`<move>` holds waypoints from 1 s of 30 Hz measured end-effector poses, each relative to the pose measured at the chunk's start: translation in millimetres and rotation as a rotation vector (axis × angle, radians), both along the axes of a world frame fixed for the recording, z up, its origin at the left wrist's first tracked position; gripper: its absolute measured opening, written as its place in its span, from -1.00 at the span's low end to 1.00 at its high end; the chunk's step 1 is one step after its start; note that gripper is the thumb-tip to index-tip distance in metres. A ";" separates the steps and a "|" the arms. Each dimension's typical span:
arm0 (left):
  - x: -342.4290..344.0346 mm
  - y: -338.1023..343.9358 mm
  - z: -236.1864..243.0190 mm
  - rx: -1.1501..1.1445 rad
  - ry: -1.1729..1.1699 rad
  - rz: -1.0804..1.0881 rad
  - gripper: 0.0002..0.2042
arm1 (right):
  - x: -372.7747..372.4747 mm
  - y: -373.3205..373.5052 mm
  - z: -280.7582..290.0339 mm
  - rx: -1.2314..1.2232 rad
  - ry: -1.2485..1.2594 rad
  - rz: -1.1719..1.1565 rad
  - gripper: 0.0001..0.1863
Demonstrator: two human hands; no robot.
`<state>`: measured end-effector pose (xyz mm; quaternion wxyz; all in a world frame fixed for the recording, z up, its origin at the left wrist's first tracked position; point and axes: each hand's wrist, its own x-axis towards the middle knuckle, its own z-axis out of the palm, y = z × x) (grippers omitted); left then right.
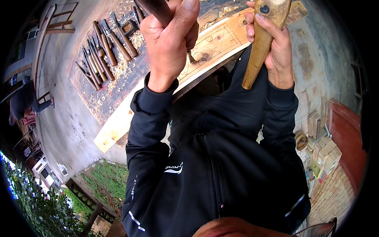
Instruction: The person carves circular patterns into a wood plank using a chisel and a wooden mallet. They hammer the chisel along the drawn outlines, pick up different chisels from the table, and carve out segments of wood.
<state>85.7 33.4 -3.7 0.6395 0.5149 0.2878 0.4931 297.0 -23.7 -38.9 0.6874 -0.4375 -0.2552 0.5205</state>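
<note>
My left hand (167,47) is wrapped round the dark wooden handle of a chisel (156,10). The chisel's metal end shows below the fist, at the face of a pale wooden board (118,128). Pencil lines and a dark knot mark the board, which lies slantwise along the bench's near edge. In my right hand (278,51) is a worn wooden mallet (258,51). Its narrow end points down toward me, over my leg, and its thick upper end runs to the picture's top edge. The mallet is raised apart from the chisel.
Several carving tools (96,59) with wooden handles lie in a row on the bench (92,98), left of my left hand. Wood shavings (114,81) are scattered around them. Another person (25,98) is at the far left. Stacked wood blocks (325,154) stand at the right.
</note>
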 end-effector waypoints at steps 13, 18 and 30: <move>-15.6 -9.6 -2.5 0.163 -0.045 0.126 -0.51 | -2.9 -1.4 5.1 -0.039 -0.056 -0.025 -0.71; -14.4 -12.3 -2.2 0.152 -0.062 0.190 -0.50 | -7.7 -1.4 9.2 -0.004 -0.086 -0.007 -0.70; -21.2 -16.2 -8.0 0.209 -0.171 0.206 -0.53 | -10.1 -3.4 11.1 -0.014 -0.142 -0.003 -0.71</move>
